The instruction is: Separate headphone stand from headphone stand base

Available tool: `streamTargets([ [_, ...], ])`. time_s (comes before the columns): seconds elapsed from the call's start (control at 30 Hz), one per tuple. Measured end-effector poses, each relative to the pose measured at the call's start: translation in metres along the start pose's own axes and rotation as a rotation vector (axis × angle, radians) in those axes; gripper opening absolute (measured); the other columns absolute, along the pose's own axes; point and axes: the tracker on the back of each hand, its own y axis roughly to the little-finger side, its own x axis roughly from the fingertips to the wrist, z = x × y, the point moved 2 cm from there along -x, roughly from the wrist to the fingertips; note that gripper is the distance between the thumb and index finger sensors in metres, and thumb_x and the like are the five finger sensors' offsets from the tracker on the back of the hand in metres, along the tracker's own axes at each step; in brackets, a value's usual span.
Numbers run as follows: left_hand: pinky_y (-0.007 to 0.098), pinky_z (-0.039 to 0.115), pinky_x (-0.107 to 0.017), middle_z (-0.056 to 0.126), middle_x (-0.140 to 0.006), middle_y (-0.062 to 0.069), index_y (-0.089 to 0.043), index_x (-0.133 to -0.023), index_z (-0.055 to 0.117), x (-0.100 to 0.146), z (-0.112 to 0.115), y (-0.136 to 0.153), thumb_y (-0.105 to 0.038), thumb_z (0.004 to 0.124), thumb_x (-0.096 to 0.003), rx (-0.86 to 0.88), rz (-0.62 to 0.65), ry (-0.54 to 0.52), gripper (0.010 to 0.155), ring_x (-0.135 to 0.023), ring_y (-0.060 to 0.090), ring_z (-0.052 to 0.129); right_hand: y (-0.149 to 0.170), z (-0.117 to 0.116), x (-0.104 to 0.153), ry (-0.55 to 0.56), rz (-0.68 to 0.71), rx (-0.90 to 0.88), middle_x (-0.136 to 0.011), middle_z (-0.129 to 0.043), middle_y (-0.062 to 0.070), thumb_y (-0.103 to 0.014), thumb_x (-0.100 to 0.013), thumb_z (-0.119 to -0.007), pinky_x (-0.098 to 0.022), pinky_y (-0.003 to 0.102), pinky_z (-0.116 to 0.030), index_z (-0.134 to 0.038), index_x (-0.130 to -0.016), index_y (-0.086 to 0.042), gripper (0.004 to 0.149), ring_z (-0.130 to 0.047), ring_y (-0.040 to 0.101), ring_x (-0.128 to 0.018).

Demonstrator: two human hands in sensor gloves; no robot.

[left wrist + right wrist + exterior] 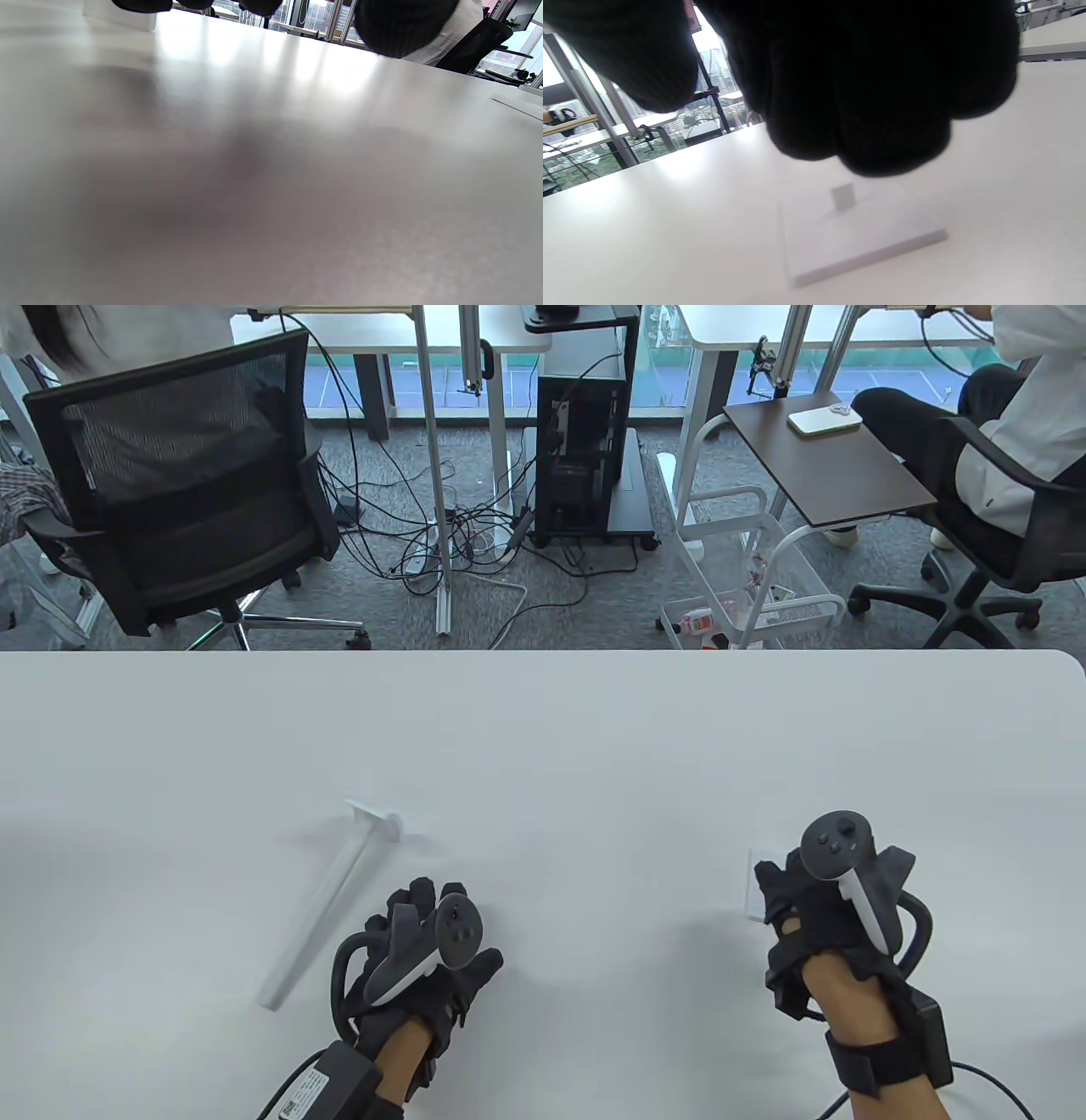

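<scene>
The white headphone stand [327, 899], a long bar with a T-shaped head, lies flat on the white table [543, 729] at the left, apart from its base. The flat square base [754, 889] lies at the right. In the right wrist view the base [857, 241] shows a short peg standing on it. My left hand [424, 903] rests palm down just right of the stand and holds nothing. My right hand [776, 886] hovers over the base's near edge; its dark fingers [882, 106] are curled above the base and seem not to touch it.
The left wrist view shows bare tabletop, with my fingertips [144, 3] and a white end of the stand [118, 17] at the top. Beyond the table's far edge [543, 651] are office chairs, a white cart and floor cables.
</scene>
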Motion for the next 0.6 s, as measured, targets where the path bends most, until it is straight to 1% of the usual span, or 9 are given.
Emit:
streamTargets([
  [0.07, 0.067, 0.050, -0.072, 0.033, -0.114, 0.017, -0.024, -0.108, 0.039, 0.001, -0.002, 0.000, -0.073, 0.064, -0.0359, 0.007, 0.002, -0.007, 0.090, -0.107, 0.050, 0.049, -0.025, 0.000, 0.019, 0.013, 0.117, 0.006, -0.058, -0.099, 0.017, -0.050, -0.036, -0.088, -0.040, 0.054, -0.082, -0.082, -0.078, -0.015, 0.054, -0.104, 0.032, -0.037],
  [0.13, 0.067, 0.050, -0.072, 0.033, -0.114, 0.017, -0.024, -0.108, 0.039, 0.001, -0.004, 0.001, -0.073, 0.063, -0.0358, 0.008, 0.001, -0.011, 0.090, -0.107, 0.050, 0.049, -0.042, -0.004, 0.030, -0.014, 0.241, -0.010, -0.059, -0.099, 0.017, -0.048, -0.036, -0.088, -0.041, 0.055, -0.081, -0.082, -0.078, -0.015, 0.053, -0.104, 0.033, -0.039],
  [0.2, 0.067, 0.050, -0.072, 0.034, -0.114, 0.017, -0.024, -0.108, 0.039, 0.002, -0.005, 0.001, -0.073, 0.063, -0.0359, 0.017, 0.002, -0.018, 0.090, -0.107, 0.050, 0.049, -0.060, -0.012, 0.047, -0.037, 0.359, -0.031, -0.059, -0.100, 0.016, -0.047, -0.036, -0.088, -0.041, 0.055, -0.082, -0.083, -0.077, -0.015, 0.052, -0.105, 0.033, -0.039],
  [0.23, 0.067, 0.050, -0.072, 0.034, -0.114, 0.017, -0.024, -0.108, 0.039, 0.003, -0.006, 0.001, -0.073, 0.063, -0.0359, 0.021, 0.002, -0.018, 0.090, -0.107, 0.050, 0.049, -0.070, -0.018, 0.054, -0.074, 0.437, -0.039, -0.061, -0.100, 0.016, -0.046, -0.036, -0.088, -0.043, 0.055, -0.082, -0.082, -0.077, -0.015, 0.052, -0.105, 0.034, -0.042],
  [0.3, 0.067, 0.050, -0.072, 0.034, -0.114, 0.017, -0.024, -0.108, 0.039, 0.004, -0.009, 0.001, -0.073, 0.063, -0.0359, 0.029, 0.006, -0.028, 0.090, -0.107, 0.050, 0.049, -0.089, -0.029, 0.071, -0.082, 0.533, -0.037, -0.063, -0.100, 0.016, -0.044, -0.036, -0.089, -0.045, 0.056, -0.081, -0.083, -0.077, -0.015, 0.051, -0.105, 0.035, -0.046],
  [0.37, 0.067, 0.050, -0.072, 0.034, -0.114, 0.017, -0.024, -0.108, 0.039, 0.004, -0.009, 0.000, -0.073, 0.063, -0.0360, 0.030, 0.006, -0.028, 0.090, -0.107, 0.050, 0.049, -0.098, -0.037, 0.079, -0.071, 0.596, -0.008, -0.068, -0.098, 0.015, -0.043, -0.035, -0.089, -0.049, 0.056, -0.079, -0.081, -0.079, -0.016, 0.052, -0.104, 0.036, -0.053],
  [0.43, 0.067, 0.050, -0.072, 0.034, -0.114, 0.017, -0.024, -0.108, 0.039, 0.004, -0.009, 0.000, -0.073, 0.063, -0.0360, 0.030, 0.008, -0.031, 0.090, -0.107, 0.050, 0.049, -0.107, -0.045, 0.088, -0.031, 0.642, 0.049, -0.073, -0.096, 0.014, -0.043, -0.035, -0.090, -0.053, 0.056, -0.078, -0.079, -0.081, -0.018, 0.054, -0.102, 0.036, -0.060],
  [0.57, 0.067, 0.050, -0.072, 0.034, -0.114, 0.017, -0.024, -0.108, 0.039, 0.003, -0.009, -0.001, -0.073, 0.063, -0.0361, 0.027, 0.008, -0.035, 0.090, -0.107, 0.050, 0.049, -0.115, -0.062, 0.091, -0.033, 0.666, 0.113, -0.090, -0.084, 0.008, -0.044, -0.034, -0.090, -0.064, 0.055, -0.068, -0.069, -0.089, -0.023, 0.063, -0.088, 0.033, -0.084],
  [0.6, 0.067, 0.050, -0.072, 0.034, -0.114, 0.017, -0.024, -0.108, 0.039, 0.003, -0.009, -0.001, -0.073, 0.063, -0.0361, 0.024, 0.006, -0.035, 0.090, -0.107, 0.050, 0.049, -0.115, -0.066, 0.091, -0.032, 0.667, 0.121, -0.092, -0.082, 0.007, -0.045, -0.034, -0.091, -0.065, 0.055, -0.067, -0.067, -0.090, -0.024, 0.064, -0.086, 0.032, -0.086],
])
